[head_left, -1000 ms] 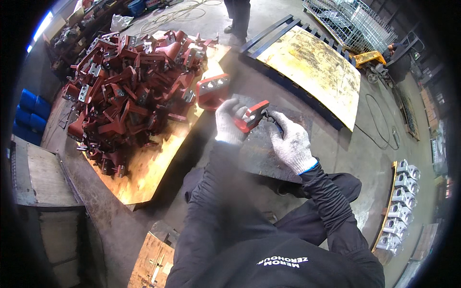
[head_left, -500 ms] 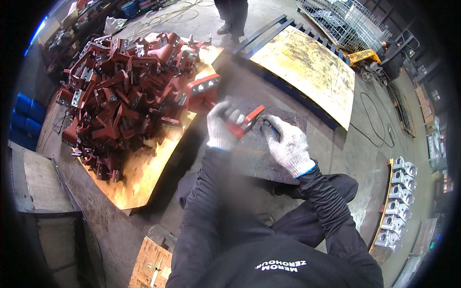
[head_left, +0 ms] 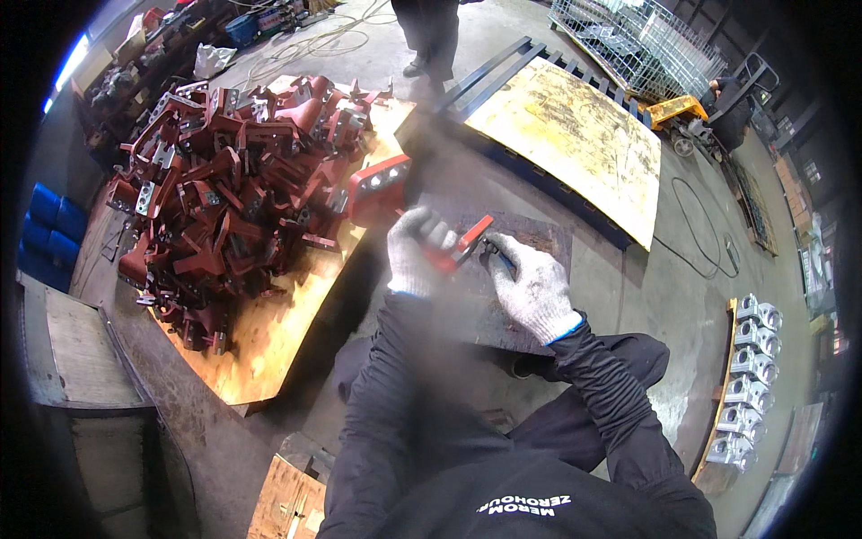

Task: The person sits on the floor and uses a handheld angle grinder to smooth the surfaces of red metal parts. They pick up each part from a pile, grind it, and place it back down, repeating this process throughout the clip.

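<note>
My left hand point(head_left: 414, 255), in a whitish knit glove, is wrapped round a red-painted metal bracket point(head_left: 377, 186). Its drilled, bare-metal face shows up and left of the hand, while another red arm of it point(head_left: 476, 234) sticks out to the right. In my gloved right hand point(head_left: 533, 292) is a slim dark tool with a bluish handle point(head_left: 505, 261), pinched between thumb and fingers. The tip of that tool is at the bracket's right end; I cannot tell its exact kind. A dark worktop point(head_left: 539, 235) lies beneath both hands. A blurred smear covers part of the view near my left wrist.
Left of me, many similar red brackets point(head_left: 229, 193) are heaped on a plywood-topped pallet point(head_left: 296, 332). Ahead stands another wood-topped platform point(head_left: 575, 135). Silvery castings point(head_left: 743, 359) line a board at right. A person point(head_left: 426, 36) stands beyond; another is near a yellow pallet jack point(head_left: 678, 110).
My right hand has shifted slightly left and down with the tool, closer to the bracket. My left hand keeps its hold on the bracket. The whole view has tilted a little.
</note>
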`<state>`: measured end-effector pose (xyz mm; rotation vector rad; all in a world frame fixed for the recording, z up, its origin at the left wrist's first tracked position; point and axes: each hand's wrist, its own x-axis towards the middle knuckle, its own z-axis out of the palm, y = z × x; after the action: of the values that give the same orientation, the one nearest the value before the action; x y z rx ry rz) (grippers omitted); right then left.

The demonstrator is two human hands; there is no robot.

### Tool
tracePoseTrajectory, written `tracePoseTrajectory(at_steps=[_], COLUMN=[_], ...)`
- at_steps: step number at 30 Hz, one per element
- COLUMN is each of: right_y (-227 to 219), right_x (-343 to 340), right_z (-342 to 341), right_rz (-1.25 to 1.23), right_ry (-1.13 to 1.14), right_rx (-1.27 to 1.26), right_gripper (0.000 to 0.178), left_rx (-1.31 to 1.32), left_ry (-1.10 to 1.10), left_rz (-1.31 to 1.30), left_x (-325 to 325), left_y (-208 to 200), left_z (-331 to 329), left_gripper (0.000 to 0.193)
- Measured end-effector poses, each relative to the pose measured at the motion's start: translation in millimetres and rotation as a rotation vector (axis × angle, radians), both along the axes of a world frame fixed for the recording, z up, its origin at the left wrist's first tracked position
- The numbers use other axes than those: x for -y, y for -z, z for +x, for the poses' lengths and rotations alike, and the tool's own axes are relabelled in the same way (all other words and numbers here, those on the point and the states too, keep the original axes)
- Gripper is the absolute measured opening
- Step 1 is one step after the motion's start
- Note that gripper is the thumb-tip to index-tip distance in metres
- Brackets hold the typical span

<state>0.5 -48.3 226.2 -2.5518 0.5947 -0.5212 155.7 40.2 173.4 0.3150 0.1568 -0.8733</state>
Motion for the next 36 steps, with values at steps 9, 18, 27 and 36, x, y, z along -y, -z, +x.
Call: tracePoseTrajectory(at_steps=[9, 18, 27, 36], right_y=[8, 12, 33, 53], right_x=[6, -12, 1, 6], right_z=[0, -3, 2, -16], right_rz=[-0.081, -0.071, -0.254, -0.235], right_ry=[0.016, -0.007, -0.029, -0.013], right_rx=[-0.006, 0.083, -0.081, -0.118], right_gripper=[0.026, 0.02, 0.02, 0.026], left_rx=[-0.139, -0.052, -0.068, 0.177], left_ry=[0.016, 0.014, -0.181, -0.219], left_rz=[0.045, -0.026, 0.373, 0.516], left_x=[4, 9, 13, 22], left_y=[2, 29, 19, 36], left_z=[1, -8, -13, -33], left_gripper=[0.021, 0.023, 0.022, 0.022])
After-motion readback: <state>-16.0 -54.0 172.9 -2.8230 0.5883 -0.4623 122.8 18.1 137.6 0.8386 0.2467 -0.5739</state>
